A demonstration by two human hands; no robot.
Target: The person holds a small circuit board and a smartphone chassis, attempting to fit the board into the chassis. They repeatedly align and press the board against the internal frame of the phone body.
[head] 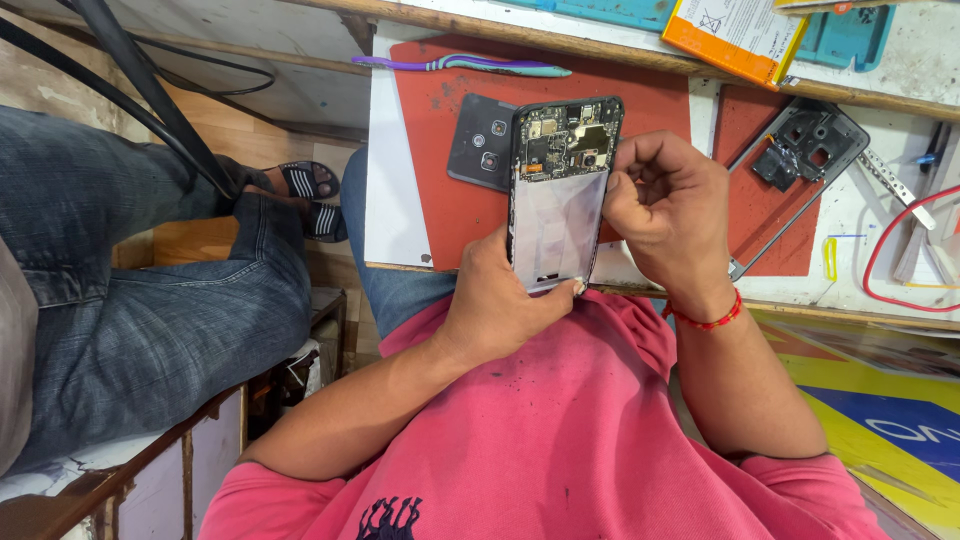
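My left hand [497, 296] grips the bottom end of an opened phone [558, 190], its back off, circuit board at the top and a silvery empty bay below. My right hand [668, 212] presses against the phone's right edge, fingers curled at the side of the frame; whether it pinches a small part is hidden. The phone is held above a red work mat [440, 140]. A dark back cover [481, 142] with camera holes lies on the mat just left of the phone.
A purple and teal toothbrush [462, 65] lies at the mat's far edge. A dark phone frame [808, 150] rests on a second red mat at right, near a metal tool [893, 190] and red wire [880, 255]. Another person's jeans-clad legs [130, 290] sit to the left.
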